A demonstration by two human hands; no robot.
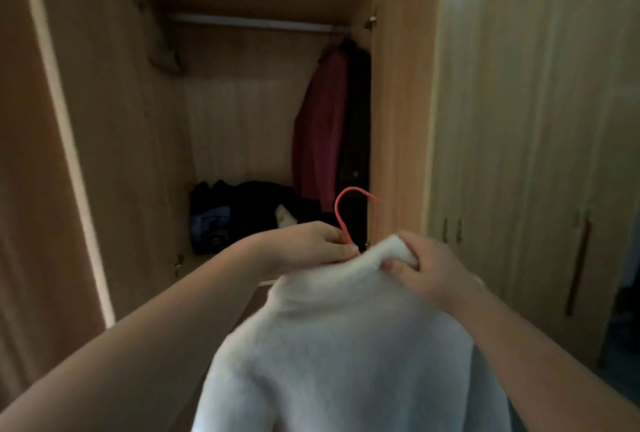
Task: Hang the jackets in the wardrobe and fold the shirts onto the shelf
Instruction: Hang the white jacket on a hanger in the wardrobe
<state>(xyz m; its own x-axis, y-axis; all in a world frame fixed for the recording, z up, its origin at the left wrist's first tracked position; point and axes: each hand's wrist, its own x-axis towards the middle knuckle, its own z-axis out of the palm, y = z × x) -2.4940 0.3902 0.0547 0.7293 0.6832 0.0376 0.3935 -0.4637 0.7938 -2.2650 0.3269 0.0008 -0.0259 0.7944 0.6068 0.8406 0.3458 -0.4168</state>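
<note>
A white fleece jacket (pixel 343 345) hangs in front of me on a pink hanger (pixel 341 209), whose hook sticks up above the collar. My left hand (pixel 311 246) pinches the hanger's neck at the collar. My right hand (pixel 429 267) grips the jacket's collar on the right side. Both hands are held before the open wardrobe (pixel 242 109). Its hanging rail (pixel 249 21) runs across the top. A red jacket (pixel 320 126) and a dark jacket (pixel 356 126) hang at the rail's right end.
A pile of dark and blue clothes (pixel 242 213) lies on the wardrobe floor. The left door (pixel 52 154) and right door (pixel 401 102) stand open. Closed wardrobe doors (pixel 519 119) with handles fill the right side.
</note>
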